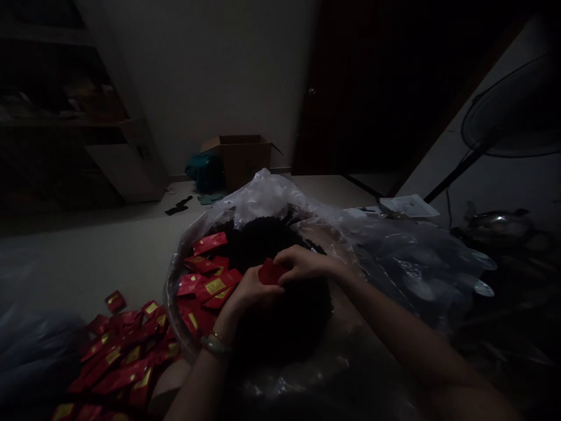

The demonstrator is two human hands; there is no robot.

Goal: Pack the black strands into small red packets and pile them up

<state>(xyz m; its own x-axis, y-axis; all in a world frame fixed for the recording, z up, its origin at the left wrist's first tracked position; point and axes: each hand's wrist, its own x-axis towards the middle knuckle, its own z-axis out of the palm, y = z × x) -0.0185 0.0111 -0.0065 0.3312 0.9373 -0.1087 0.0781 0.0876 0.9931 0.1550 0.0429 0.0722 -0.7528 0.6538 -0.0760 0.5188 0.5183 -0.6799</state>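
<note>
Between my two hands is a small red packet [270,272], held above a dark heap [289,321] in a large clear plastic bag [280,190]. My left hand [250,290] grips the packet's left side, with a bangle at that wrist. From the right, the fingers of my right hand [300,263] close on its other edge. Several red packets with gold labels [210,280] lie inside the bag, left of my hands. What the dark heap consists of is hard to make out in the dim light.
More red packets [127,351] are piled on the floor at lower left. An open cardboard box [248,161] stands by the wall beside a teal bag [205,171]. A standing fan [512,111] is on the right, near papers [409,206] and a metal pot [497,221].
</note>
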